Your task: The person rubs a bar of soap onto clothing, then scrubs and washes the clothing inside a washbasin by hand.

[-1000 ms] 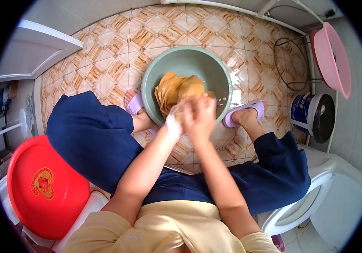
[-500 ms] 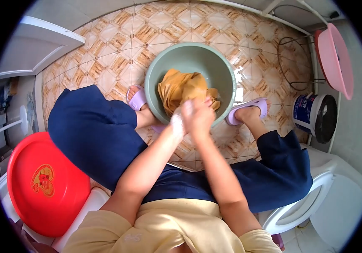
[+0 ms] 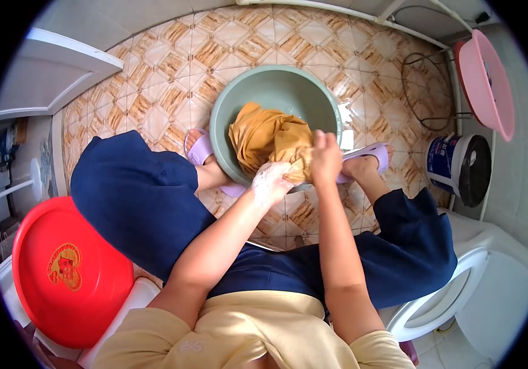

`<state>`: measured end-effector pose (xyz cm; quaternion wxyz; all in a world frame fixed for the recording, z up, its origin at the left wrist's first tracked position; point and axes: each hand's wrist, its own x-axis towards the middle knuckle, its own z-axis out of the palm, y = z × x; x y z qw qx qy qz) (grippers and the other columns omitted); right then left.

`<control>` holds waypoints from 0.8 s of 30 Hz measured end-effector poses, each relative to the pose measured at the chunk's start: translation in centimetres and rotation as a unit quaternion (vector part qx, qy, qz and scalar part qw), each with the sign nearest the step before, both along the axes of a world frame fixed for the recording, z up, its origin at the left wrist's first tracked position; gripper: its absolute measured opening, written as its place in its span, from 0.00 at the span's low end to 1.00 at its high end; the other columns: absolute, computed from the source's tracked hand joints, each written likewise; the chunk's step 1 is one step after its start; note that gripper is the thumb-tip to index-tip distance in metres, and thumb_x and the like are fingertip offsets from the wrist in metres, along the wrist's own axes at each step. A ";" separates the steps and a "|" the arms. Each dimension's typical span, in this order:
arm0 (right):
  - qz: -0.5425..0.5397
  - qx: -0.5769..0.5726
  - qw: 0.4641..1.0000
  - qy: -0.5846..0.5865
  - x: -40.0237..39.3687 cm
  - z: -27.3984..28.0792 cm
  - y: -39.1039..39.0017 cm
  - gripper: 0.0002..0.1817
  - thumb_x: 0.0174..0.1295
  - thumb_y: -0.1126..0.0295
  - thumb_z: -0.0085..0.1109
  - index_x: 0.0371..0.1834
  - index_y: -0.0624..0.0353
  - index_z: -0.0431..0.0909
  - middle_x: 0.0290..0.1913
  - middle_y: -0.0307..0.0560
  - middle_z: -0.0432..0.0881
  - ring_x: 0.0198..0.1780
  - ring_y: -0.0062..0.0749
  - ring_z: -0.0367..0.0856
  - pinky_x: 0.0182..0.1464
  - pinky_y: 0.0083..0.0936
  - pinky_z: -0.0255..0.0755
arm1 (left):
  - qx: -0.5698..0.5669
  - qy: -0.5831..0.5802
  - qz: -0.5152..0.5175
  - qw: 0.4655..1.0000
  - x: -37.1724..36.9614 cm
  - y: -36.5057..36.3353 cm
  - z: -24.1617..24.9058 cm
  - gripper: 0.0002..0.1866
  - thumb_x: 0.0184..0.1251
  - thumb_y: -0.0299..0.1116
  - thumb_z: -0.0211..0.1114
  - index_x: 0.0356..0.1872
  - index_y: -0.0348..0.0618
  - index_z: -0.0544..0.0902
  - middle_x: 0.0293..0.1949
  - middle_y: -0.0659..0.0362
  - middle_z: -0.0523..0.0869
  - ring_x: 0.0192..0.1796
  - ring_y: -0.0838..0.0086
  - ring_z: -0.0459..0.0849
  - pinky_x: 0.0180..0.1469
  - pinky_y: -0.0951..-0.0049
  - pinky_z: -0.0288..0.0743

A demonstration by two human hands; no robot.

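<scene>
A mustard-yellow cloth (image 3: 261,135) lies bunched in a round grey-green basin (image 3: 227,104) on the floor between my feet. White suds cover my left hand (image 3: 271,179), whose fingers are closed on the cloth's near part, by the basin's front rim. My right hand (image 3: 326,158) is closed on the right end of the same cloth, at the rim's right front. The cloth between the two hands is bunched and wrinkled. A little water shows at the basin's bottom.
A red basin (image 3: 98,270) stands at the lower left. On the right are a white toilet (image 3: 504,295), a dark-lidded bucket (image 3: 475,171) and a pink basin (image 3: 491,86) against the wall. A white door (image 3: 49,74) juts in at the upper left. Tiles cover the floor.
My hands were together over the cloth and are now apart. The right one has moved right, and a bunched part of the cloth now spans between them.
</scene>
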<state>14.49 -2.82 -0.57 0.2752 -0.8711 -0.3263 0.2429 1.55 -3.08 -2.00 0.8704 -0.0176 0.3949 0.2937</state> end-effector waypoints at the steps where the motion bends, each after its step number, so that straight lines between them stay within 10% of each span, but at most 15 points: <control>1: -0.029 0.045 0.998 0.028 1.4 -1.7 -0.5 0.18 0.69 0.56 0.46 0.36 0.62 0.75 0.31 0.58 0.80 0.35 0.51 0.78 0.41 0.39 0.70 | 0.002 -0.001 0.000 1.000 0.1 0.8 1.3 0.19 0.64 0.25 0.51 0.56 0.28 0.70 0.54 0.44 0.78 0.55 0.58 0.80 0.56 0.58 0.77; 4: -0.189 0.312 0.862 0.351 2.2 -3.8 -1.5 0.18 0.68 0.57 0.46 0.43 0.64 0.74 0.41 0.44 0.76 0.46 0.31 0.75 0.49 0.30 0.68 | 0.002 0.063 0.038 0.997 0.1 2.5 1.4 0.18 0.68 0.25 0.47 0.56 0.27 0.69 0.54 0.41 0.77 0.55 0.54 0.79 0.57 0.52 0.76; 7: -0.139 0.380 0.769 0.495 -1.8 1.6 -1.1 0.19 0.64 0.59 0.54 0.50 0.61 0.73 0.45 0.46 0.76 0.50 0.34 0.74 0.56 0.32 0.66 | -0.021 0.099 0.040 0.994 -0.1 3.3 2.5 0.18 0.70 0.29 0.48 0.56 0.28 0.69 0.53 0.45 0.78 0.53 0.58 0.81 0.56 0.58 0.77; 9: 0.150 0.363 0.919 -0.019 -4.3 2.9 -1.5 0.21 0.57 0.61 0.61 0.52 0.58 0.75 0.47 0.50 0.76 0.52 0.41 0.74 0.61 0.38 0.63 | 0.048 0.031 0.009 0.998 -1.0 2.8 1.3 0.18 0.70 0.33 0.50 0.54 0.31 0.71 0.52 0.49 0.78 0.50 0.61 0.81 0.53 0.64 0.78; 10: 0.215 0.315 0.923 -0.047 -5.6 3.6 -1.9 0.19 0.56 0.63 0.62 0.50 0.56 0.76 0.46 0.51 0.76 0.51 0.45 0.74 0.62 0.42 0.61 | 0.115 -0.291 0.027 0.949 -1.5 2.4 -2.6 0.17 0.70 0.36 0.51 0.53 0.34 0.73 0.50 0.54 0.78 0.49 0.65 0.80 0.51 0.69 0.78; 12: 0.275 0.284 0.909 -0.135 -7.0 4.2 -2.2 0.11 0.57 0.67 0.60 0.41 0.56 0.78 0.42 0.52 0.78 0.46 0.52 0.76 0.55 0.44 0.66 | 0.061 -0.221 0.029 0.973 -0.9 1.5 -0.5 0.15 0.69 0.36 0.51 0.49 0.36 0.75 0.49 0.56 0.79 0.48 0.68 0.79 0.53 0.72 0.75; 15: 0.078 0.118 0.989 0.037 -3.4 0.2 -0.9 0.08 0.59 0.66 0.58 0.38 0.57 0.75 0.36 0.52 0.80 0.39 0.50 0.78 0.45 0.42 0.70 | 0.064 -0.007 -0.061 0.996 -0.2 -0.9 -1.3 0.14 0.71 0.37 0.48 0.45 0.36 0.76 0.44 0.54 0.81 0.47 0.69 0.80 0.55 0.71 0.74; 17: 0.024 0.154 0.987 -0.035 -1.7 -0.2 -0.6 0.10 0.61 0.64 0.56 0.39 0.59 0.74 0.33 0.53 0.80 0.35 0.50 0.79 0.39 0.41 0.71 | 0.060 -0.152 -0.009 0.987 0.0 -0.7 -2.0 0.13 0.70 0.35 0.49 0.43 0.37 0.77 0.41 0.54 0.82 0.48 0.69 0.81 0.54 0.68 0.76; 20: 0.053 0.147 0.985 -0.075 -5.7 3.0 -0.9 0.12 0.55 0.59 0.60 0.36 0.55 0.76 0.29 0.56 0.80 0.38 0.52 0.80 0.44 0.43 0.72 | -0.087 0.013 0.018 0.996 -0.1 2.5 4.3 0.19 0.73 0.38 0.45 0.55 0.35 0.71 0.55 0.49 0.77 0.57 0.65 0.77 0.61 0.66 0.71; 21: 0.100 0.151 0.982 -0.051 -7.6 3.9 -1.6 0.12 0.53 0.59 0.61 0.34 0.54 0.76 0.28 0.58 0.80 0.38 0.54 0.81 0.47 0.44 0.73 | -0.042 -0.287 0.011 0.957 -1.6 2.5 -0.1 0.19 0.75 0.40 0.43 0.59 0.40 0.68 0.62 0.47 0.71 0.61 0.67 0.74 0.63 0.69 0.68; 24: 0.215 0.095 0.968 -0.091 -9.5 4.0 -1.9 0.11 0.47 0.60 0.60 0.31 0.53 0.78 0.26 0.59 0.81 0.35 0.59 0.81 0.61 0.51 0.65 | 0.022 -0.296 0.017 0.955 -1.8 2.2 -0.7 0.21 0.75 0.39 0.43 0.63 0.40 0.66 0.64 0.44 0.67 0.65 0.65 0.70 0.67 0.68 0.64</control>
